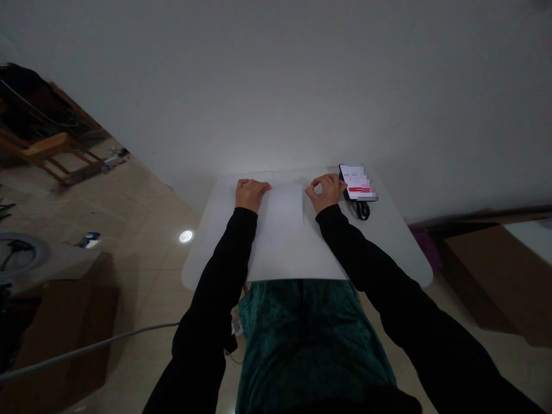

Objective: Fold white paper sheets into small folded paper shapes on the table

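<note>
A white sheet of paper [282,230] lies on a small white table [401,241] against the wall. My left hand [250,193] rests on the sheet's far left corner with the fingers curled down onto it. My right hand [326,191] sits at the far right corner, thumb and forefinger pinched at the paper's edge. Both arms are in black sleeves. A phone [357,183] with a lit screen lies just right of my right hand, and a black cable [363,210] runs from it.
The white wall stands directly behind the table. Cardboard boxes [495,276] sit on the floor at right and another brown box [60,322] at left. A wooden chair [47,149] stands far left. A grey cable [86,348] crosses the tiled floor.
</note>
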{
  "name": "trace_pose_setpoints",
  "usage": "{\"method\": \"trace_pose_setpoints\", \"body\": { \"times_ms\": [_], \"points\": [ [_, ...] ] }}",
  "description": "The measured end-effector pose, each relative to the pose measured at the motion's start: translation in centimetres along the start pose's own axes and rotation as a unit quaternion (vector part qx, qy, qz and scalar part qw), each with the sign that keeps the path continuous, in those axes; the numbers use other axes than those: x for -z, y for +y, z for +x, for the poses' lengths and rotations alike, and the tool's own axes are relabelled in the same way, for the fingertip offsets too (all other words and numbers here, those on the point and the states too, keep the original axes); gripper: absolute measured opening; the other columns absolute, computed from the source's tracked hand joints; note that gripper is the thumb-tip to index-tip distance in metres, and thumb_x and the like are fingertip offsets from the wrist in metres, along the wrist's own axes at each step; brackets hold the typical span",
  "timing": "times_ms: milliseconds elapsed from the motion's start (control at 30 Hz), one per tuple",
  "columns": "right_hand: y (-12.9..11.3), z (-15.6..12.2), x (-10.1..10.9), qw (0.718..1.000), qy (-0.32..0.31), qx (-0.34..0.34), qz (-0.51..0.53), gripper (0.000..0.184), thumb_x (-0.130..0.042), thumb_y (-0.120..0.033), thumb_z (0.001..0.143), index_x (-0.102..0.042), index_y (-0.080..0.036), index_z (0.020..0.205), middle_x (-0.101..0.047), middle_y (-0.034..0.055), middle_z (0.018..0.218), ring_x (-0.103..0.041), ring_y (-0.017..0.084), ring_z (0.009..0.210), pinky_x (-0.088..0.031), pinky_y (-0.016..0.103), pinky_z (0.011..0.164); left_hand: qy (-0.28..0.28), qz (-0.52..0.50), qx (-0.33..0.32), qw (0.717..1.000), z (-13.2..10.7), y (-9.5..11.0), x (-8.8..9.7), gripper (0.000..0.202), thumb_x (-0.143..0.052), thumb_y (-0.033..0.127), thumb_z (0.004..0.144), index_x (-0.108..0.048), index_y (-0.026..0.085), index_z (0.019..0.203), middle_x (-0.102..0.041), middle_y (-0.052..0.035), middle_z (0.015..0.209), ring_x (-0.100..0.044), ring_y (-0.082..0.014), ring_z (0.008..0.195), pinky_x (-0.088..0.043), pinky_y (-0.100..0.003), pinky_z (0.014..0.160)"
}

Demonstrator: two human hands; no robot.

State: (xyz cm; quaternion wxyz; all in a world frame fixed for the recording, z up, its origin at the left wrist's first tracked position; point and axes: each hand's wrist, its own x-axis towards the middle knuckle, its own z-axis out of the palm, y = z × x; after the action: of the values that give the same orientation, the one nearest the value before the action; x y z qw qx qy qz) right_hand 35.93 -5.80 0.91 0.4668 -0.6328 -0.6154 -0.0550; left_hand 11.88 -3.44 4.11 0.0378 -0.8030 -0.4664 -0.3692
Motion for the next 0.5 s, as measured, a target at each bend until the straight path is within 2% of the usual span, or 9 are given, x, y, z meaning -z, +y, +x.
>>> {"method": "trace_pose_setpoints", "body": {
  "times_ms": [100, 200, 267, 367, 500],
  "points": [
    [0.1, 0.1, 0.4, 1.000, 0.012, 0.003, -0.007, 0.008, -0.053, -0.018, 0.081, -0.061, -0.018, 0.082, -0.069, 0.0071, 0.089, -0.055, 0.024, 0.095, -0.029, 0.041, 0.088, 0.016, -0.004, 0.017, 1.000, -0.4, -0.9, 0.3, 0.013, -0.061, 0.029, 0.090, -0.069, 0.026, 0.080, -0.077, -0.0010, 0.088, -0.067, -0.0190, 0.081, -0.043, -0.041, 0.089],
    [-1.3, -0.6, 0.7, 0.994, -0.003, 0.105, 0.009, 0.018, -0.051, -0.022, 0.088, -0.065, -0.018, 0.099, -0.069, 0.0073, 0.102, -0.056, 0.023, 0.102, -0.029, 0.040, 0.091, -0.022, -0.006, -0.028, 0.999, -0.6, 0.1, -0.4, 0.014, -0.059, 0.029, 0.092, -0.070, 0.026, 0.084, -0.077, -0.0016, 0.089, -0.068, -0.0185, 0.084, -0.044, -0.038, 0.086],
    [-2.3, -1.1, 0.7, 0.984, -0.028, 0.174, 0.017, 0.020, -0.053, -0.028, 0.092, -0.066, -0.020, 0.104, -0.070, 0.0067, 0.106, -0.056, 0.023, 0.106, -0.026, 0.041, 0.094, -0.021, -0.008, -0.076, 0.997, -0.8, 1.5, -1.1, 0.018, -0.056, 0.030, 0.094, -0.071, 0.024, 0.086, -0.077, -0.0024, 0.085, -0.068, -0.0182, 0.083, -0.044, -0.036, 0.081],
    [-2.9, -1.4, 0.7, 0.972, -0.048, 0.230, 0.016, 0.020, -0.053, -0.033, 0.095, -0.069, -0.020, 0.097, -0.072, 0.0055, 0.096, -0.056, 0.022, 0.103, -0.024, 0.042, 0.093, 0.019, 0.001, -0.124, 0.992, -0.9, 3.2, -1.9, 0.024, -0.051, 0.032, 0.097, -0.071, 0.021, 0.088, -0.077, -0.0039, 0.085, -0.068, -0.0178, 0.080, -0.044, -0.035, 0.077],
    [-2.6, -1.1, 0.7, 0.966, -0.048, 0.251, 0.027, 0.027, -0.050, -0.032, 0.098, -0.069, -0.020, 0.083, -0.069, 0.0037, 0.079, -0.056, 0.020, 0.088, -0.025, 0.042, 0.088, 0.042, 0.003, -0.147, 0.988, -1.1, 4.0, -2.1, 0.021, -0.052, 0.030, 0.095, -0.070, 0.020, 0.088, -0.076, -0.0045, 0.082, -0.068, -0.0173, 0.077, -0.044, -0.035, 0.075]
  ]
}}
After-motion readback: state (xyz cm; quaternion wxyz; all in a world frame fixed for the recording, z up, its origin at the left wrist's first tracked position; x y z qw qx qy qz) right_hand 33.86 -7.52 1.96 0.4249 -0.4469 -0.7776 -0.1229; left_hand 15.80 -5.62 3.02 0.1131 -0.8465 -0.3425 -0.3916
